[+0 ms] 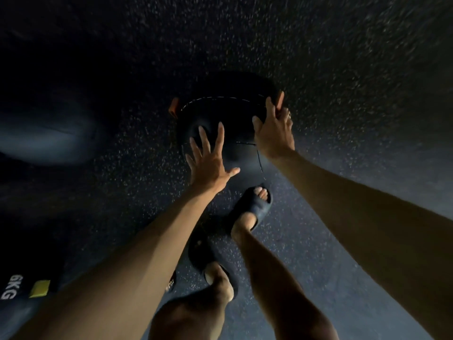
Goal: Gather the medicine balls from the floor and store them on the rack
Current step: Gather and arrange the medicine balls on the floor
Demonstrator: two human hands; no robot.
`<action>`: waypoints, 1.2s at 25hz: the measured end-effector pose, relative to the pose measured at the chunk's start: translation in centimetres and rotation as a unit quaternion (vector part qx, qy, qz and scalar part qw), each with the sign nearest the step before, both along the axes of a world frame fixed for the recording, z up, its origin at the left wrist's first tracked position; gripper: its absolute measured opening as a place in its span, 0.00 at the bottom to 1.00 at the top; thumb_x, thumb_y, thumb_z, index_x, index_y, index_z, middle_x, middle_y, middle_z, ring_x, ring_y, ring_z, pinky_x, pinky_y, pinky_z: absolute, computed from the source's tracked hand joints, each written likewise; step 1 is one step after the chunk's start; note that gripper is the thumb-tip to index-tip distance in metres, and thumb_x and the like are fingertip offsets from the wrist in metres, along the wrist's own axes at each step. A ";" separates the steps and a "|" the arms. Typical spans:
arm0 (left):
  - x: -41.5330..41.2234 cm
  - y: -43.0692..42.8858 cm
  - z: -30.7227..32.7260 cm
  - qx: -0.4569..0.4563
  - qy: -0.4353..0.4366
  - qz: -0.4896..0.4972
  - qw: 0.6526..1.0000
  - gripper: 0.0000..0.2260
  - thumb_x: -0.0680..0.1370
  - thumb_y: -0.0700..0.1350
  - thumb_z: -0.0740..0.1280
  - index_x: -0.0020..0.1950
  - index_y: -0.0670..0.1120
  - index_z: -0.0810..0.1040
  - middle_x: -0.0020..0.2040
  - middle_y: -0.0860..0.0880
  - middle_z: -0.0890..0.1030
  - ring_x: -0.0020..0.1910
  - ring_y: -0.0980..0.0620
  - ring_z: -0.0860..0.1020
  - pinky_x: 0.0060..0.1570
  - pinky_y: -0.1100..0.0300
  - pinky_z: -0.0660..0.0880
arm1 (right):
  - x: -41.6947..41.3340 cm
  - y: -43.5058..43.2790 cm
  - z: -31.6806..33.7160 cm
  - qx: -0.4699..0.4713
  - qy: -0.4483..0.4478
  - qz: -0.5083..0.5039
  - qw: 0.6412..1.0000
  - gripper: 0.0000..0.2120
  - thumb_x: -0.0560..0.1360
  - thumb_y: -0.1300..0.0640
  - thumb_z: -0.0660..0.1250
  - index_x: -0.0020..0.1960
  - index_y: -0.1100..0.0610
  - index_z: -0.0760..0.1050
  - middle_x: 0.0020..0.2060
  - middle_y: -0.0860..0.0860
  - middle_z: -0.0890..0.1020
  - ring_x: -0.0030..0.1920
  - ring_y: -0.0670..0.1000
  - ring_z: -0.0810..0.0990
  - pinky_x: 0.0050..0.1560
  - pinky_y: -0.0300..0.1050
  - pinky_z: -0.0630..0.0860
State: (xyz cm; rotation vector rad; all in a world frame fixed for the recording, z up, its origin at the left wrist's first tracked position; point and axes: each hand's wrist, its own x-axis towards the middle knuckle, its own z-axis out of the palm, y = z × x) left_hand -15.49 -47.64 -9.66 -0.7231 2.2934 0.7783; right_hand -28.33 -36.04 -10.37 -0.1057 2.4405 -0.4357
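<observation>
white lettering reading "6kg" (pixel 9 287) is showing on a second dark ball (pixel 24 315) at the lower left corner, right beside a yellow patch (pixel 40 288). a strip of reddish lettering (pixel 171 282) is peeking out by your left forearm, too blurred to read. you are standing on a dark rubber floor (pixel 343 69) flecked with pale specks, in a very dim room. a pale smeared shape (pixel 44 138) is lying at the left, and what it is cannot be told. the black medicine ball (pixel 232 123), with dashed stitching, is sitting on the floor just ahead of your feet, which are wearing dark slides (pixel 252 209). an orange tab (pixel 174 107) is sticking out at its left edge. your left hand (pixel 210 163) is reaching over the ball's near left face with its fingers (pixel 219 136) spread wide and straight; whether the palm is pressing on it cannot be told. your right hand (pixel 274 133) is gripping the ball at its far right edge, fingers curling round another orange tab (pixel 280 99) there, thumb lying on the ball's top.
</observation>
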 end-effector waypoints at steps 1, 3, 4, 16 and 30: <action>-1.7 -0.5 0.0 -0.003 -0.002 0.015 1.000 0.51 0.73 0.60 0.73 0.80 0.59 0.35 0.81 0.42 0.35 0.79 0.32 0.39 0.73 0.31 0.50 | 0.1 0.1 0.2 -0.022 0.013 0.016 1.000 0.31 0.83 0.44 0.55 0.82 0.49 0.49 0.79 0.62 0.51 0.78 0.65 0.53 0.74 0.64 0.62; -5.3 -2.2 -0.2 0.002 -0.002 0.042 0.999 0.50 0.75 0.57 0.73 0.80 0.60 0.36 0.81 0.43 0.35 0.79 0.33 0.38 0.74 0.32 0.52 | 1.0 0.6 0.5 -0.056 0.044 0.057 0.996 0.32 0.82 0.46 0.59 0.82 0.52 0.50 0.80 0.63 0.51 0.79 0.65 0.52 0.75 0.63 0.60; -7.2 -3.4 -0.2 0.007 -0.007 0.047 0.999 0.49 0.75 0.57 0.73 0.80 0.61 0.36 0.81 0.43 0.35 0.79 0.33 0.38 0.74 0.33 0.52 | 1.8 0.9 0.6 -0.066 0.055 0.077 0.993 0.34 0.82 0.46 0.61 0.82 0.52 0.50 0.80 0.63 0.49 0.79 0.64 0.50 0.76 0.62 0.59; -18.6 -13.4 -0.7 0.029 0.062 -0.017 0.997 0.36 0.80 0.61 0.62 0.82 0.52 0.49 0.81 0.39 0.49 0.80 0.39 0.51 0.75 0.41 0.60 | -8.0 -6.3 1.1 -0.010 -0.030 0.007 0.999 0.52 0.73 0.41 0.72 0.81 0.44 0.37 0.80 0.56 0.36 0.80 0.61 0.36 0.79 0.61 0.48; -27.0 -13.8 0.1 -0.036 0.040 -0.027 0.998 0.49 0.72 0.66 0.70 0.82 0.57 0.41 0.81 0.37 0.44 0.79 0.34 0.47 0.73 0.34 0.58 | -26.2 -10.5 -0.6 -0.021 -0.058 -0.014 0.998 0.40 0.77 0.29 0.55 0.82 0.46 0.48 0.81 0.57 0.50 0.80 0.61 0.48 0.77 0.64 0.50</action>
